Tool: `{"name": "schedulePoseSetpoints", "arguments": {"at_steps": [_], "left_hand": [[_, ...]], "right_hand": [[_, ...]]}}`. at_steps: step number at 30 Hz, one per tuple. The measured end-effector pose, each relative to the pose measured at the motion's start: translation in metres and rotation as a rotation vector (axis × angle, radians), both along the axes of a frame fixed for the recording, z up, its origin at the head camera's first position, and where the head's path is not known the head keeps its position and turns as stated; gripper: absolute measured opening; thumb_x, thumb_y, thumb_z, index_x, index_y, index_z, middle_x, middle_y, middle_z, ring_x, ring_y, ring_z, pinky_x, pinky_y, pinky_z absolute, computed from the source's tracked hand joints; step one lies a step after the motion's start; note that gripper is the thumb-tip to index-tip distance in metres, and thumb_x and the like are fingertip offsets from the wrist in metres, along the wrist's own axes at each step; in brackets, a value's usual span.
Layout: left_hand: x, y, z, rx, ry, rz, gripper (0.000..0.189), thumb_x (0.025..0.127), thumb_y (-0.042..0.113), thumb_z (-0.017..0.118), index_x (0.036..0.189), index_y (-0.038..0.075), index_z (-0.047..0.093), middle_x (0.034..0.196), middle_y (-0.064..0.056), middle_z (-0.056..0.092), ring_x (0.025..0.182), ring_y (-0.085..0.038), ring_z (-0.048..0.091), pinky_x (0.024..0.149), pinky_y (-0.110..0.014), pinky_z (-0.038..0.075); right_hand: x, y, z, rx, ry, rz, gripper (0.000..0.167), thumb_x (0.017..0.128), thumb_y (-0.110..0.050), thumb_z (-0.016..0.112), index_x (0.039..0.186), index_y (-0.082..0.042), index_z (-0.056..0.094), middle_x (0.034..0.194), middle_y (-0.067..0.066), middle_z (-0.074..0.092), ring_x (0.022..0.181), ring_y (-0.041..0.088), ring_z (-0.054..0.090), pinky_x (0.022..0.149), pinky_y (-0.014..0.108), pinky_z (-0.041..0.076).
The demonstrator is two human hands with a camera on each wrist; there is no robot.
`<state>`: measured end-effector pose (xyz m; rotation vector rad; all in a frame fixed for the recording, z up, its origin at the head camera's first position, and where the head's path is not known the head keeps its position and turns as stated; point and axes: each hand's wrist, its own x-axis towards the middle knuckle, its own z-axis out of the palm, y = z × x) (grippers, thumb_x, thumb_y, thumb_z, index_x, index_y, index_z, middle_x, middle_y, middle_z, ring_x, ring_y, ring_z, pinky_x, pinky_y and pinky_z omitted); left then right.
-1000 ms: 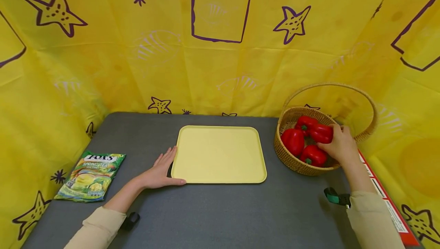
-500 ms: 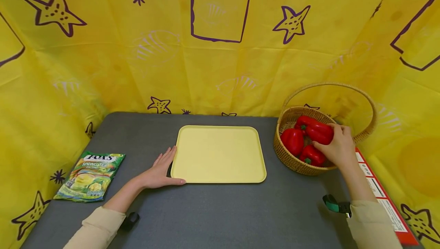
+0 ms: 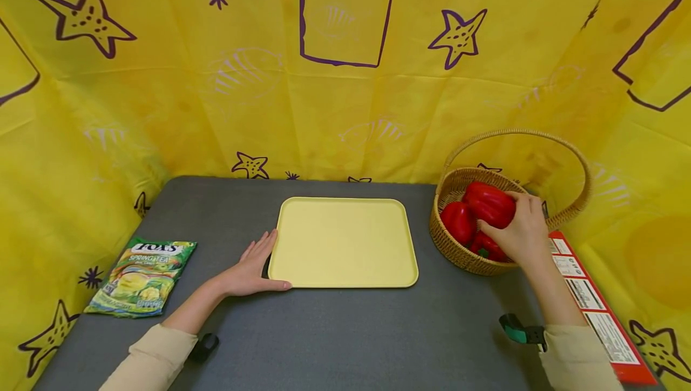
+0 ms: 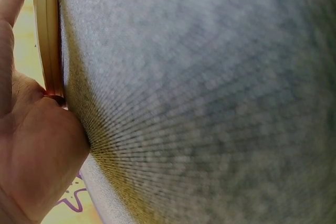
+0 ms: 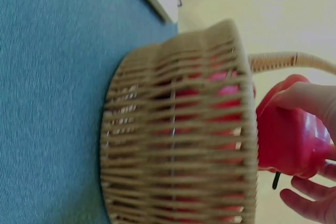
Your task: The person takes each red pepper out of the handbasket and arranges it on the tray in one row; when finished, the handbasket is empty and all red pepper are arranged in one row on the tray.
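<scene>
My right hand point(image 3: 520, 229) grips a red bell pepper point(image 3: 488, 204) over the wicker basket point(image 3: 466, 262). In the right wrist view that pepper point(image 5: 294, 135) shows above the rim, thumb on one side and fingers on the other. More red peppers lie inside the basket, one at the left point(image 3: 459, 223) and one at the front, partly behind my hand. My left hand point(image 3: 248, 271) lies with spread, straight fingers against the left edge and near-left corner of a pale yellow tray point(image 3: 345, 244). The left wrist view shows this palm point(image 4: 42, 150) beside the tray's rim point(image 4: 48, 35).
A green FOX'S Spring Tea candy bag point(image 3: 143, 277) lies at the left of the grey table point(image 3: 345, 337). The basket's tall handle point(image 3: 518, 132) arches over its back. A red and white box point(image 3: 599, 313) lies along the right edge. Yellow patterned cloth point(image 3: 345, 109) hangs behind.
My right hand has lifted the red bell pepper from among the others and shifted it slightly left. More of the red and white box shows. The left hand and tray have stayed put.
</scene>
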<state>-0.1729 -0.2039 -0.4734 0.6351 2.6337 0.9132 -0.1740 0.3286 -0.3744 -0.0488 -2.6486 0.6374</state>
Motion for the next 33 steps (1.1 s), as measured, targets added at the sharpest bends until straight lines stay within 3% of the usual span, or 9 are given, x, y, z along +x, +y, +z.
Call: {"name": "schedulePoseSetpoints", "arguments": {"at_steps": [8, 21, 33], "left_hand": [[0.0, 0.0, -0.001, -0.001, 0.003, 0.003, 0.119, 0.08, 0.057, 0.072, 0.154, -0.001, 0.0, 0.162, -0.018, 0.0, 0.148, -0.036, -0.003, 0.114, -0.057, -0.001], [0.001, 0.0, -0.001, -0.002, -0.001, 0.007, 0.12, 0.079, 0.057, 0.073, 0.155, -0.001, 0.0, 0.162, -0.017, 0.001, 0.148, -0.036, -0.002, 0.114, -0.057, -0.001], [0.001, 0.001, 0.002, 0.025, 0.001, 0.001, 0.119, 0.08, 0.055, 0.073, 0.154, -0.002, 0.0, 0.162, -0.019, 0.001, 0.147, -0.038, -0.002, 0.113, -0.059, -0.001]], "right_hand": [[0.004, -0.019, 0.007, -0.03, 0.042, 0.04, 0.073, 0.075, -0.022, 0.081, 0.131, 0.004, 0.043, 0.126, 0.027, 0.041, 0.114, 0.046, 0.04, 0.087, 0.066, 0.042], [0.005, -0.051, 0.013, -0.071, 0.122, 0.15, 0.071, 0.07, -0.019, 0.085, 0.129, -0.001, 0.048, 0.121, 0.022, 0.046, 0.106, 0.04, 0.048, 0.083, 0.062, 0.047], [0.003, -0.079, 0.009, -0.067, 0.117, 0.251, 0.074, 0.069, -0.023, 0.085, 0.131, -0.003, 0.05, 0.119, 0.017, 0.058, 0.1, 0.036, 0.05, 0.078, 0.056, 0.047]]}}
